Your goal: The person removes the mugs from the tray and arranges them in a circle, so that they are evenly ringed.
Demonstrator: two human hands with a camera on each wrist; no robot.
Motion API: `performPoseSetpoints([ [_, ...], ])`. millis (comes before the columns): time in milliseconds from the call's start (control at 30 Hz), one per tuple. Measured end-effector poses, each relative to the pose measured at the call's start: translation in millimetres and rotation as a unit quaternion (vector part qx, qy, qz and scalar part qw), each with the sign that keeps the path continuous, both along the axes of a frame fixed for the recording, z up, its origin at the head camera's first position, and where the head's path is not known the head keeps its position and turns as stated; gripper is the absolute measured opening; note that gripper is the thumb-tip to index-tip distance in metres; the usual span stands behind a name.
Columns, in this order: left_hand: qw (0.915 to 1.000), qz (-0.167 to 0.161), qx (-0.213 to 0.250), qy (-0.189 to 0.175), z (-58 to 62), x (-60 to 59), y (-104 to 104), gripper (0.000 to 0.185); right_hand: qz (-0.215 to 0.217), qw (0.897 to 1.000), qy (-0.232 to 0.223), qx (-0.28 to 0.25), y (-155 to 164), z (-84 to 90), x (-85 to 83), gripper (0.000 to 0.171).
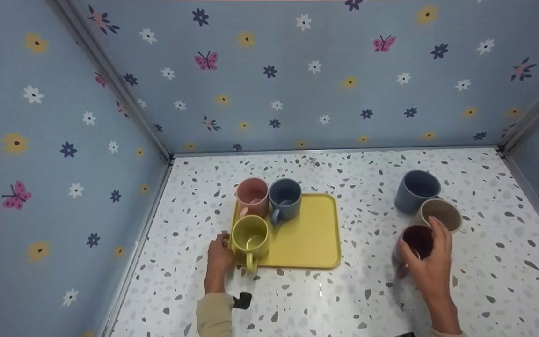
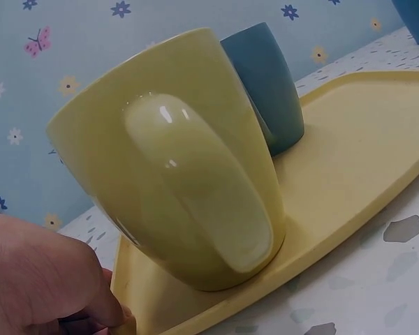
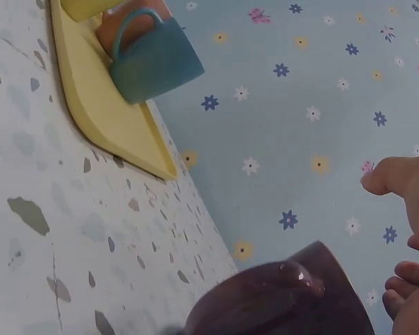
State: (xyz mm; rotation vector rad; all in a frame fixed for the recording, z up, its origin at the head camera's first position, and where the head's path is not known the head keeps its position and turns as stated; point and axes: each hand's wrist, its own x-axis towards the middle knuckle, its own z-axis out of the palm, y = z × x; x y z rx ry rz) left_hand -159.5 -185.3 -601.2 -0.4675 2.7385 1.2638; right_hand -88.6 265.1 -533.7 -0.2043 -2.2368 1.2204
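Gripping: your right hand (image 1: 431, 264) curled round the glossy maroon ceramic mug (image 1: 417, 241) on the speckled table (image 1: 367, 299) | left hand (image 1: 219, 255) pinched the yellow plastic tray (image 1: 314, 234) edge | mug judged rigid, slick, breakable; hold body.

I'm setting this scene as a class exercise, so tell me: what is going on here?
A person is working with mugs on a speckled table. A yellow tray holds a pink mug, a blue mug and a yellow mug. The left hand rests at the tray's near left corner beside the yellow mug. The right hand reaches over a dark red mug, which stands off the tray with a beige mug and a second blue mug.
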Motion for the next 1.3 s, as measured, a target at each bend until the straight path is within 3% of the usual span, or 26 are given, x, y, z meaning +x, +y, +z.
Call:
performPoseSetpoints([
  [267, 1.0, 0.007, 0.002, 0.0, 1.0, -1.4, 3, 0.045, 0.061, 0.996, 0.056, 0.016, -28, 8.5, -17.5, 0.08],
  [533, 0.9994, -0.001, -0.018, 0.029, 2.1, -2.8, 2, 0.044, 0.111, 0.989, 0.093, 0.013, -66, 25.3, -29.8, 0.077],
  [967, 0.9999, 0.005, -0.012, 0.0, 0.8, -2.7, 3, 0.046, 0.198, 0.98, 0.009, 0.013, -109, 10.4, -42.8, 0.079],
  [1300, 0.9999, 0.007, -0.006, -0.008, -3.5, -2.6, 1, 0.046, 0.271, 0.96, 0.026, 0.059, -156, -4.5, -42.6, 0.08],
])
